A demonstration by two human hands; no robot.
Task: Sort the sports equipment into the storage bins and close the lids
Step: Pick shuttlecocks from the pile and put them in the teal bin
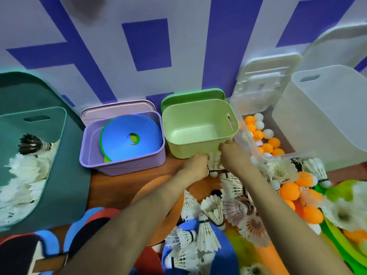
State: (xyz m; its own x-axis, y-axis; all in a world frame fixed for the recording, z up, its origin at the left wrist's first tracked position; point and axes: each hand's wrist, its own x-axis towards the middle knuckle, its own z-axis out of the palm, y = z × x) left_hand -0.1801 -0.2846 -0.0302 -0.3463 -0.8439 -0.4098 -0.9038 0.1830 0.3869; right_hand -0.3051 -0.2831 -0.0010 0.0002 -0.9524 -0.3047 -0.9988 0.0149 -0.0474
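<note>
An empty green bin [198, 114] stands at the middle back, its lid [190, 95] leaning behind it. Just in front of it, my left hand [196, 164] and my right hand [231, 155] curl round white shuttlecocks [214, 162] between them. A purple bin [89, 153] to the left holds flat blue and green discs [129, 135]. A teal bin [57, 169] at far left holds several shuttlecocks [27, 167]. A clear bin [248, 135] to the right holds orange and white ping-pong balls [264, 135].
A tall translucent white bin [327, 116] stands at far right, with white lids [266, 80] leaning on the wall. A pile of shuttlecocks [210, 211], orange balls [290, 190] and coloured discs [238, 253] covers the wooden table [111, 183] in front.
</note>
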